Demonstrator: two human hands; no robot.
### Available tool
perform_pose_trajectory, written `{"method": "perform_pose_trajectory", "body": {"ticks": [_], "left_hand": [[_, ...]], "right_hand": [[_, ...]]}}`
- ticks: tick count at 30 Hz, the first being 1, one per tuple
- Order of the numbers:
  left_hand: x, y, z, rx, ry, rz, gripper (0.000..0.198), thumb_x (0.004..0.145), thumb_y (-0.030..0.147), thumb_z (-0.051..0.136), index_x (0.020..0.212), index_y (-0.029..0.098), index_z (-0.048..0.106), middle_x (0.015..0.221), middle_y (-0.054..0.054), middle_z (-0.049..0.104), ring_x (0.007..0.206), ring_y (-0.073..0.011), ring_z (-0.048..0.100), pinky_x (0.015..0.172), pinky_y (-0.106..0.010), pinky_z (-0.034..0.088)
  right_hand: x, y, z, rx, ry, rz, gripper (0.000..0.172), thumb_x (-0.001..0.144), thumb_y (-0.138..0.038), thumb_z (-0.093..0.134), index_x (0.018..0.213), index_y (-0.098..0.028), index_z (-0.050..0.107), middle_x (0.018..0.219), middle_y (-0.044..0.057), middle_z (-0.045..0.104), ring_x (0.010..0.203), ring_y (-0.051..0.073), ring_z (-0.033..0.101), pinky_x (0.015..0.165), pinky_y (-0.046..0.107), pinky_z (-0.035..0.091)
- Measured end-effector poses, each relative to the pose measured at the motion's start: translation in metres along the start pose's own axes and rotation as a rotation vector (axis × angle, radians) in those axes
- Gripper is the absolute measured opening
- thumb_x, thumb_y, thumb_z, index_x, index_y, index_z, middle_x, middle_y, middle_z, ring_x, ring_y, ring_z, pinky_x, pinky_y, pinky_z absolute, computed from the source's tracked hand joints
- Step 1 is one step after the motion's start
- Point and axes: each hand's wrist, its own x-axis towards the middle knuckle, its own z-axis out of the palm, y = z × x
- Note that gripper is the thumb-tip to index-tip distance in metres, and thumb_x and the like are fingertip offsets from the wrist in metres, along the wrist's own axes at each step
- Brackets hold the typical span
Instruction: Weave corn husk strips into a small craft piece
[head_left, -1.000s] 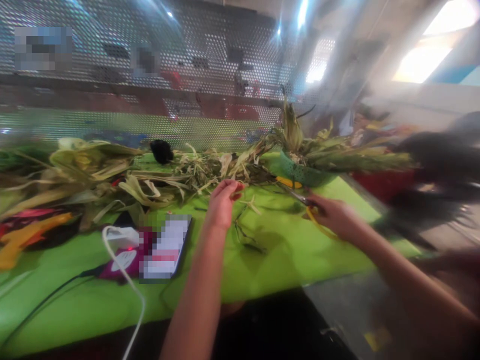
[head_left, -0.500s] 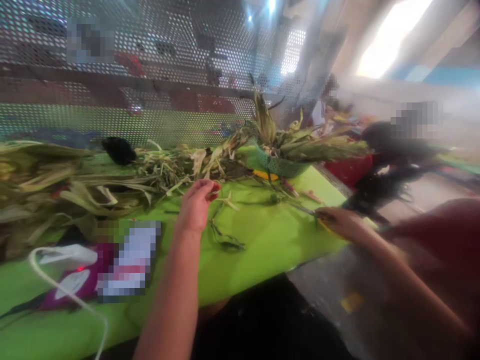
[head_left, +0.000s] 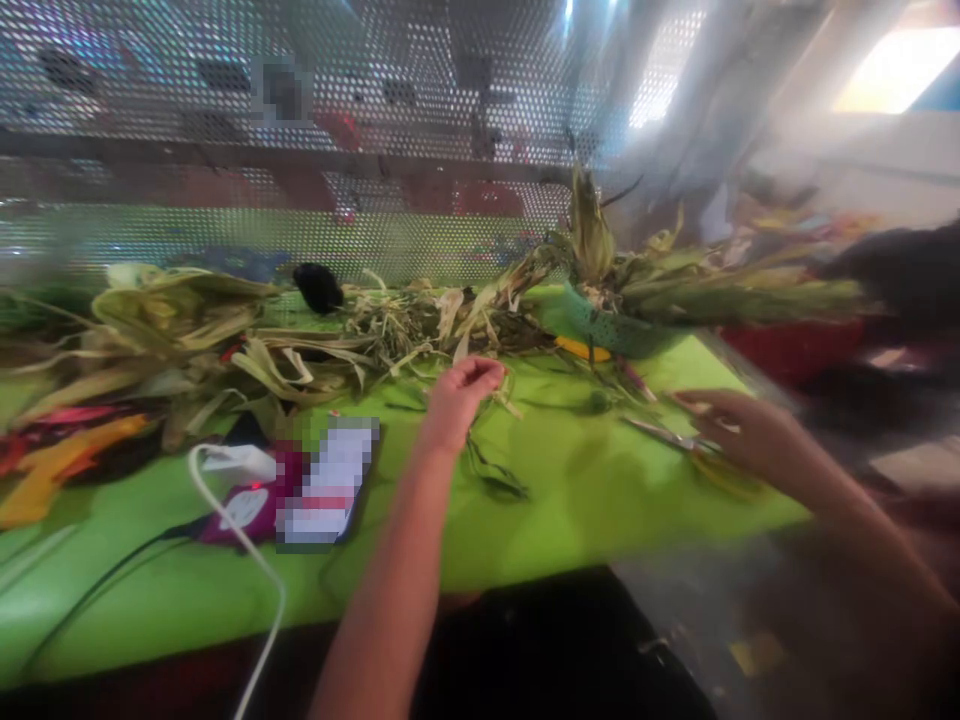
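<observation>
My left hand is closed in a pinch over the green tabletop. What its fingertips hold is too small to make out; a reddish spot shows there. Thin pale husk strips are close beside these fingers, and a dark withered stem lies just below. At the right, my right hand is blurred, its fingers looking apart and nothing plain in them. Scissors with yellow handles lie on the table right beneath it, blades pointing left.
Dried corn husks heap along the back left. A green basket holds more husks at the back right. A phone and a purple power strip with a white cable lie front left. A perforated screen rises behind.
The scissors have left my right hand and now lie below it. My left hand keeps its pinch. The view has turned left, so everything sits further right.
</observation>
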Motion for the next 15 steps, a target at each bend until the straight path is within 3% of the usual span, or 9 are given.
{"method": "perform_pose_trajectory", "body": {"ticks": [2,4,8,11,15], "left_hand": [[-0.002,-0.001,0.005,0.141,-0.055,0.032,0.023,0.073,0.037,0.071,0.082,0.017,0.069,0.075,0.0,0.065,0.068,-0.0101,0.055,0.068,-0.023,0.043],[-0.005,-0.003,0.01,0.256,-0.114,0.056,0.022,0.075,0.038,0.07,0.082,0.017,0.069,0.075,-0.001,0.066,0.068,-0.0114,0.056,0.067,-0.024,0.043],[-0.006,-0.004,0.016,0.371,-0.172,0.112,0.02,0.076,0.036,0.068,0.083,0.017,0.068,0.08,-0.003,0.068,0.075,-0.0142,0.06,0.071,-0.026,0.046],[-0.004,-0.004,0.013,0.42,-0.152,0.135,0.021,0.079,0.037,0.066,0.084,0.017,0.068,0.082,-0.004,0.069,0.079,-0.0158,0.062,0.075,-0.027,0.047],[0.001,-0.004,-0.002,0.548,-0.094,0.108,0.022,0.083,0.037,0.06,0.091,0.018,0.068,0.09,-0.005,0.071,0.084,-0.0172,0.064,0.079,-0.029,0.047]], "right_hand": [[0.012,-0.042,0.003,0.263,-0.061,-0.001,0.039,0.087,-0.037,0.058,0.125,-0.029,0.061,0.104,0.008,0.071,0.076,0.021,0.067,0.069,0.035,0.053],[0.026,-0.086,0.015,0.554,-0.145,0.02,0.05,0.085,-0.035,0.062,0.133,-0.029,0.052,0.091,0.005,0.072,0.071,0.018,0.067,0.065,0.032,0.053],[0.06,-0.146,0.059,1.034,-0.378,0.032,0.053,0.078,-0.028,0.067,0.129,-0.024,0.052,0.118,0.01,0.065,0.078,0.017,0.07,0.068,0.032,0.055],[0.082,-0.157,0.088,1.126,-0.408,0.052,0.034,0.074,-0.031,0.071,0.104,-0.017,0.062,0.087,0.006,0.07,0.074,0.016,0.068,0.07,0.03,0.055],[0.098,-0.139,0.099,0.868,-0.306,-0.001,0.023,0.077,-0.038,0.069,0.077,-0.016,0.064,0.061,-0.001,0.062,0.055,0.011,0.057,0.056,0.024,0.047]]}}
